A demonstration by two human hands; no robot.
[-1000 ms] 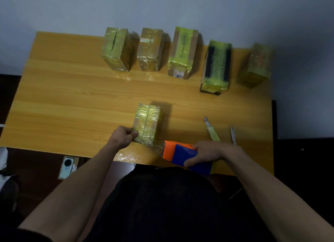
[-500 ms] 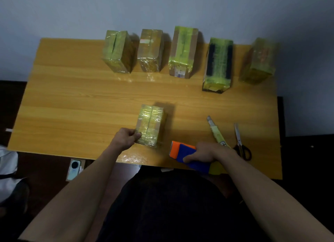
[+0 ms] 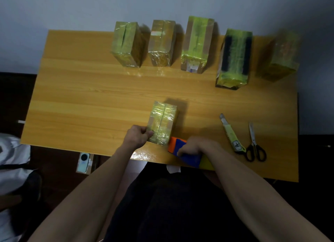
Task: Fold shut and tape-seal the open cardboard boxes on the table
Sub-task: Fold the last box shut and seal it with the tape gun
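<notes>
Left hand: gripped taped box, frame centre; Right hand: clenched on tape dispenser, touching box; Table: wooden

Single head-worn wide-angle view, above the table's near edge, angled forward and down, whole tabletop in frame, wall beyond its far edge, forearms close at bottom

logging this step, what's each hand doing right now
Left hand: closed on the near corner of the taped box.
Right hand: closed around the blue and orange tape dispenser.
</notes>
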